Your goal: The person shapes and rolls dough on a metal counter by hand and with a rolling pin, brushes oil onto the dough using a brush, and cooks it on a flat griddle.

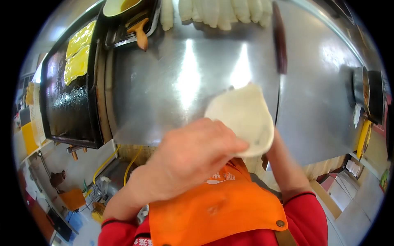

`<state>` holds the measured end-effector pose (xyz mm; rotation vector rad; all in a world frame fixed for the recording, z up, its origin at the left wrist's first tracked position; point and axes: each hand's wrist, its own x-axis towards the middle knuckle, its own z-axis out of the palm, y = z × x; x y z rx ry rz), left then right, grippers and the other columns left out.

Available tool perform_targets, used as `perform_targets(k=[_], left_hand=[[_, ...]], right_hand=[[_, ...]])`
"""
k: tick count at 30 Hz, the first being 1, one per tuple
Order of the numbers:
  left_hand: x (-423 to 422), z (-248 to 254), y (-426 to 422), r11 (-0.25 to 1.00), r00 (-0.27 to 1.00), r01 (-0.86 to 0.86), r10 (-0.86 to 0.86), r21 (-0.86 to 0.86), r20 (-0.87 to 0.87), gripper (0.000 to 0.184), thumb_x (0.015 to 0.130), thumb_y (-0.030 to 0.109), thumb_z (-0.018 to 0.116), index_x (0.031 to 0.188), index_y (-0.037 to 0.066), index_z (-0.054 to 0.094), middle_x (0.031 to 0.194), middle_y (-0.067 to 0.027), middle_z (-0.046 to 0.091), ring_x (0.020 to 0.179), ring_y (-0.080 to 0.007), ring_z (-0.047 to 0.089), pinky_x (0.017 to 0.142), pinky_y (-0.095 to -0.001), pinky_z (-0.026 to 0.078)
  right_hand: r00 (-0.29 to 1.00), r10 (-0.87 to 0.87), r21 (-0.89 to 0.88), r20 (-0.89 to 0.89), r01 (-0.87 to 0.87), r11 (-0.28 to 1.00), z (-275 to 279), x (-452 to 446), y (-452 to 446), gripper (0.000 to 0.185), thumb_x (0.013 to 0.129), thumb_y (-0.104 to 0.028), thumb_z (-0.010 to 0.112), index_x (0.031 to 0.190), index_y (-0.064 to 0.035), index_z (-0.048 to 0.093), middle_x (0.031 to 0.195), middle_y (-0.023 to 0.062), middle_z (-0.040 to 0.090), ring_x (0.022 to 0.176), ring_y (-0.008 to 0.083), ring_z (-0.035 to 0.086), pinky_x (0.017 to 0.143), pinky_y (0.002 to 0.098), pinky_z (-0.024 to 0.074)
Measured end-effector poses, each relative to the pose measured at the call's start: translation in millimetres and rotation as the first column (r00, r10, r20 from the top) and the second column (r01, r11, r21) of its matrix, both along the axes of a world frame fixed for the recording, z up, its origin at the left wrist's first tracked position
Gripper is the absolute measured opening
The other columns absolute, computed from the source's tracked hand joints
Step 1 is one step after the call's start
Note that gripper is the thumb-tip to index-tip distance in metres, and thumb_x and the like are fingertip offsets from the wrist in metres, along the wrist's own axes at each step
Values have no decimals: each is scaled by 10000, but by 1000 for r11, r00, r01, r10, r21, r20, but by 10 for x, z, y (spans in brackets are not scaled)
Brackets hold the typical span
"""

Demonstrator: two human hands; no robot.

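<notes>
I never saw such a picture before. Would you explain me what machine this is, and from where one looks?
There is no machine: these are a person's own bare hands. The single picture comes from a camera worn on the head, looking down; its lens bends the edges.

The left hand, slightly blurred, lies over the edge of a pale, dough-like sheet. The right hand is mostly hidden behind that sheet, so its grip cannot be told.

On the metal table, a row of pale pieces lies at the far side. Left of the table, a dark griddle carries flat yellow pieces.
</notes>
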<state>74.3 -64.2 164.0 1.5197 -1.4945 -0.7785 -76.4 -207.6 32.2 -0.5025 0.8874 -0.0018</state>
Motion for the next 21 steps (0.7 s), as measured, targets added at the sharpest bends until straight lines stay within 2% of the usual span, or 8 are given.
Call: perform_targets(k=[1, 3, 4, 6, 9, 10, 13, 21], left_hand=[[-67, -52, -1, 997, 988, 78, -74, -26, 132, 303, 703, 17, 717, 1000, 7, 658, 925, -88, 667, 811, -229, 638, 737, -304, 520], [-180, -312, 11, 984, 926, 177, -160, -20, 343, 360, 672, 39, 717, 1027, 33, 658, 1017, -101, 647, 918, -263, 624, 806, -345, 513], [-253, -578, 52, 981, 889, 193, -177, 6, 422, 386, 666, 52, 714, 1047, 48, 656, 1077, -106, 631, 986, -274, 608, 851, -369, 502], [-394, -1005, 155, 987, 838, 156, -158, 48, 522, 442, 670, 88, 714, 1106, 72, 643, 1199, -115, 584, 1116, -293, 554, 940, -415, 459], [-578, -1342, 321, 995, 807, 42, -84, 85, 584, 544, 697, 167, 726, 1221, 98, 602, 1362, -123, 488, 1275, -312, 445, 1046, -480, 368], [-617, -1398, 340, 995, 796, 23, -77, 97, 600, 584, 701, 201, 733, 1258, 106, 582, 1398, -123, 456, 1308, -317, 411, 1063, -500, 342], [-686, -1505, 368, 988, 771, 10, -105, 153, 628, 677, 717, 291, 744, 1338, 134, 526, 1478, -118, 374, 1375, -325, 328, 1085, -554, 285], [-715, -1572, 422, 966, 727, 33, -198, 255, 657, 733, 757, 418, 704, 1400, 164, 462, 1513, -115, 324, 1401, -353, 278, 1079, -621, 229]], right_hand=[[996, -89, -14, -29, 88, 996, -3, 94, -163, 654, 988, -577, 336, 1142, -22, 646, 1060, 121, 671, 908, 203, 662, 808, 319, 536], [986, 162, -142, -25, -164, 976, -149, 171, -656, 625, 968, -572, 412, 1123, -21, 664, 1098, 101, 668, 955, 207, 643, 839, 335, 518], [960, 271, -344, -77, -281, 896, -147, 212, -748, 589, 952, -548, 464, 1088, -14, 673, 1025, 86, 678, 912, 189, 640, 811, 327, 512], [865, 442, -656, -238, -479, 583, -69, 338, -842, 524, 921, -500, 568, 1016, 0, 692, 879, 55, 697, 824, 155, 634, 755, 311, 500], [611, 568, -759, -551, -650, -36, -25, 545, -827, 464, 905, -466, 592, 1016, -27, 692, 790, 110, 697, 702, 185, 636, 672, 331, 494], [729, 461, -859, -505, -476, -189, -126, 549, -749, 404, 866, -458, 598, 991, -87, 697, 793, 187, 666, 792, 293, 657, 694, 382, 507], [758, 345, -830, -553, -466, -306, -178, 644, -608, 408, 862, -451, 612, 966, -66, 696, 770, 163, 677, 759, 312, 659, 680, 400, 516], [843, 344, -909, -413, -360, -210, -186, 741, -860, 340, 839, -383, 657, 940, -64, 714, 803, 146, 693, 752, 294, 669, 697, 376, 529]])
